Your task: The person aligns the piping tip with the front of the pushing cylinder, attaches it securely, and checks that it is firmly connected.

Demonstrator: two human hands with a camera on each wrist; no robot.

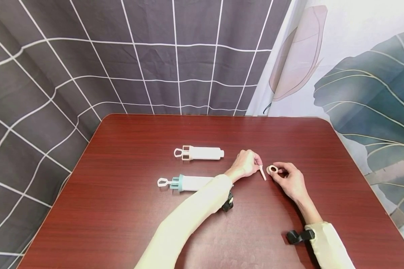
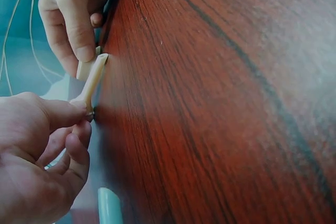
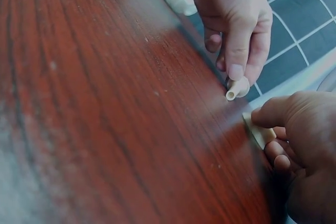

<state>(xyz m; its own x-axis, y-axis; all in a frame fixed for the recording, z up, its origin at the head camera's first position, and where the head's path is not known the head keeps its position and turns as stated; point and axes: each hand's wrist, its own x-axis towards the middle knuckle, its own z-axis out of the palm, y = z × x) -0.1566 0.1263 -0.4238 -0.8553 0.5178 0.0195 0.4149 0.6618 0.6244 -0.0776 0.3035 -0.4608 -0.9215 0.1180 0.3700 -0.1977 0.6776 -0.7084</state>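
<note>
My left hand (image 1: 247,163) pinches a thin cream-coloured nozzle tube (image 1: 263,173) by its wider base, thumb against fingers. In the right wrist view the nozzle (image 3: 238,88) points its hollow tip toward the camera. Close to its right, my right hand (image 1: 290,182) holds a cream ring (image 1: 273,169) between thumb and fingers, its hole facing up. The ring (image 3: 259,130) appears edge-on in the right wrist view. In the left wrist view the ring (image 2: 86,69) is partly behind the nozzle (image 2: 94,80). Both hands stay low over the tabletop.
A white syringe-like dispenser with cream end pieces (image 1: 205,153) lies left of my left hand. Nearer me is a similar one with teal fittings (image 1: 195,183), partly covered by my left sleeve (image 1: 195,220). The reddish-brown table (image 1: 121,224) meets a grid-patterned curtain (image 1: 155,59) at its back edge.
</note>
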